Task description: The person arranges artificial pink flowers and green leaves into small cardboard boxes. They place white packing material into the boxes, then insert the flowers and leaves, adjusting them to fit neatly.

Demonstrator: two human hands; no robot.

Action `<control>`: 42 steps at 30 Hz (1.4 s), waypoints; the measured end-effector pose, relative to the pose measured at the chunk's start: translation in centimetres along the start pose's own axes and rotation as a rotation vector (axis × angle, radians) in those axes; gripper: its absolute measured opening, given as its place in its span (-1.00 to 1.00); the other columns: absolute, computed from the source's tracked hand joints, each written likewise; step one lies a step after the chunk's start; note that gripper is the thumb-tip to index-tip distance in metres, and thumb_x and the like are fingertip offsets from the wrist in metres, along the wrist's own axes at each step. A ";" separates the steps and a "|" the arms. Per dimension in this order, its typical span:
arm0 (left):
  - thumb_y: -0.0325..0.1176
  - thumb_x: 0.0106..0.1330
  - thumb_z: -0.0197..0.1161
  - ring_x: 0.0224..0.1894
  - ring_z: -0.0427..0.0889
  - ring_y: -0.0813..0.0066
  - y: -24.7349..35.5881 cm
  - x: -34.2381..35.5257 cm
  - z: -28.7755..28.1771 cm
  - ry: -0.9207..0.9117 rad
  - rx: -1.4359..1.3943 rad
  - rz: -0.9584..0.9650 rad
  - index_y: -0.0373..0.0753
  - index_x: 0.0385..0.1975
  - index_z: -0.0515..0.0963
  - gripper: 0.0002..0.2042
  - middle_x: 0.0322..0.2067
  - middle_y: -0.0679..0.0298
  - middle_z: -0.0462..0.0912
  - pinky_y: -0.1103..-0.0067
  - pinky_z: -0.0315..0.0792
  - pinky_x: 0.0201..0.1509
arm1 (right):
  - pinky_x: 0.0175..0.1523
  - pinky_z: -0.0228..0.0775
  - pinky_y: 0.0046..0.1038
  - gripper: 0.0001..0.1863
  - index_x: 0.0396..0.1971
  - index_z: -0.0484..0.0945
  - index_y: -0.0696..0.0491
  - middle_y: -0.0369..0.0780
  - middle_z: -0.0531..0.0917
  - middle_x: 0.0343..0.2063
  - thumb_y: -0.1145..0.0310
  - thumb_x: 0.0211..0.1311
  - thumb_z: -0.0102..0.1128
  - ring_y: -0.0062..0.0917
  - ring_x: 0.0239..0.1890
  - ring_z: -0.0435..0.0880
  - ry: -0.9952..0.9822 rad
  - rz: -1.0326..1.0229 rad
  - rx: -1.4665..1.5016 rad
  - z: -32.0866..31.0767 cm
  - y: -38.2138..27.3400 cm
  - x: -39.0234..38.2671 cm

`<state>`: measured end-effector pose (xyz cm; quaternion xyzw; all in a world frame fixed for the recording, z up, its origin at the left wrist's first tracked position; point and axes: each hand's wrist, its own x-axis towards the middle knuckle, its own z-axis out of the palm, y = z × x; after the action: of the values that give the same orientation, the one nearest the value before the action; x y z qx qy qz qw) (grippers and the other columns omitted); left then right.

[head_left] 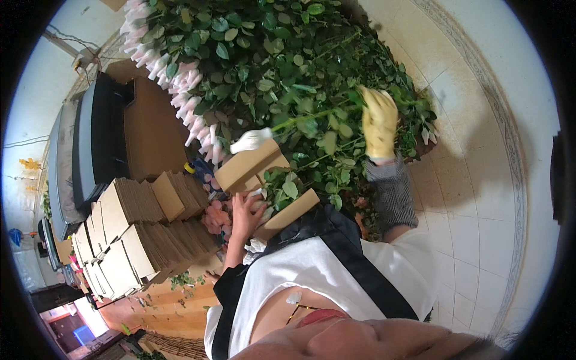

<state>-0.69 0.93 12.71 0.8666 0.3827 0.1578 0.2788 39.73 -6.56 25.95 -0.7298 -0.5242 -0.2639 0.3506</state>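
Observation:
My right hand (379,120), in a yellow glove and grey sleeve, is closed on the green stem of a rose (294,122). The rose lies sideways over the leafy heap, its head in a white sleeve (251,141) to the left. My bare left hand (245,215) rests with fingers spread on pale flower heads at the left side of a folded cardboard wrap (247,167). Leafy rose stems (288,185) lie inside the wrap, between its raised sides, close against my apron.
A big heap of leafy roses (258,66) fills the far side, with pale pink sleeved heads (191,108) along its left edge. Stacks of flat cardboard (135,240) stand left. Pink flowers (217,217) sit beside my left hand. Tiled surface (462,222) lies right.

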 end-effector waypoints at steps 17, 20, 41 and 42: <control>-0.32 0.07 0.48 0.06 0.39 -0.04 0.0 0.4 0.5 -0.030 0.035 -0.018 -0.24 0.22 0.42 -0.35 0.01 0.01 0.42 0.23 0.34 0.18 | 0.08 0.51 -0.27 -0.54 0.05 0.53 0.09 -0.10 0.67 -0.06 0.09 0.29 0.21 -0.26 -0.01 0.65 -1.089 0.119 -0.107 26.4 -2.5 13.0; -0.19 0.07 0.51 0.05 0.41 0.02 0.6 0.0 0.3 -0.007 0.031 -0.081 -0.17 0.17 0.50 -0.39 0.00 0.06 0.44 0.25 0.36 0.17 | 0.28 0.40 -0.31 -0.46 0.27 0.39 0.06 -0.08 0.57 0.17 0.16 0.35 0.12 -0.29 0.20 0.56 -0.645 -0.088 0.774 21.1 -6.0 17.7; -0.26 0.09 0.48 -0.03 0.42 0.01 1.0 -0.2 0.7 0.032 0.133 -0.126 -0.23 0.14 0.52 -0.43 -0.09 0.05 0.44 0.23 0.40 0.09 | -0.04 0.54 -0.25 -0.70 -0.10 0.70 -0.10 -0.20 0.73 -0.20 0.40 0.16 0.20 -0.29 -0.14 0.70 -0.302 -0.206 -0.109 26.7 -7.0 30.5; -0.26 0.09 0.48 -0.03 0.42 0.01 1.0 0.0 0.8 0.044 0.112 -0.109 -0.23 0.13 0.53 -0.44 -0.10 0.05 0.45 0.23 0.40 0.09 | 0.00 0.53 -0.27 -0.70 -0.09 0.70 -0.11 -0.20 0.74 -0.20 0.39 0.17 0.20 -0.29 -0.13 0.69 -0.289 -0.243 -0.107 26.1 -5.8 29.4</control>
<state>0.30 0.08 12.69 0.8551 0.4435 0.1397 0.2294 43.80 32.28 33.41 -0.7091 -0.6385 -0.2240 0.1981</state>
